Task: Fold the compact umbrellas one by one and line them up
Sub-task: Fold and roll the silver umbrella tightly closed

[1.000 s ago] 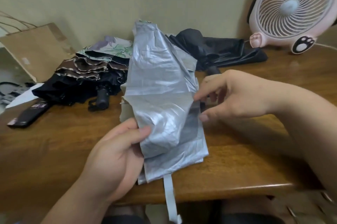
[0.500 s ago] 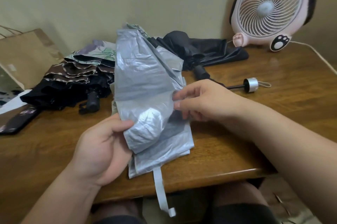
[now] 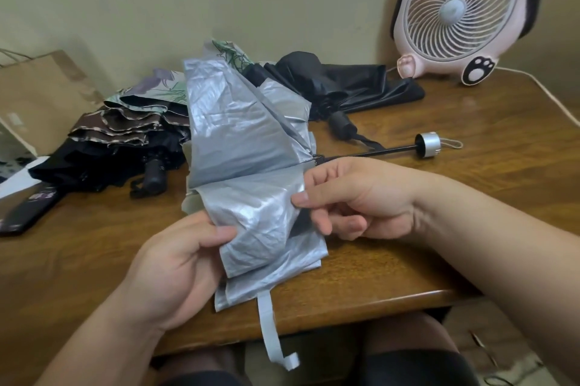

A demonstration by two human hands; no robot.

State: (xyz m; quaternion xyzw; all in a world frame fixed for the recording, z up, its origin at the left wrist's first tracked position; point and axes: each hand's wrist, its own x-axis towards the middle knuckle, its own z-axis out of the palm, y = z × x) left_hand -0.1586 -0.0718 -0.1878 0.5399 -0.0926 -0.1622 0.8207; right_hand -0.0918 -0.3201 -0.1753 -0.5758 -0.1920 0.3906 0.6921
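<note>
Lower now, right hand [image 3: 361,200] pinches a pleat of the silver umbrella [image 3: 244,140]; left hand [image 3: 179,263] keeps its grip on the opposite edge. Over the bench [image 3: 470,197] near edge, its shaft [image 3: 376,152] points right, past the right hand.

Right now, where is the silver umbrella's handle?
Head view: the handle lies on the table right of centre, beyond the right hand, near the fan.

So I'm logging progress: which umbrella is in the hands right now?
The silver umbrella, pinched by the left hand and right hand; the black umbrella and the brown-trimmed umbrella lie untouched on the table.
</note>
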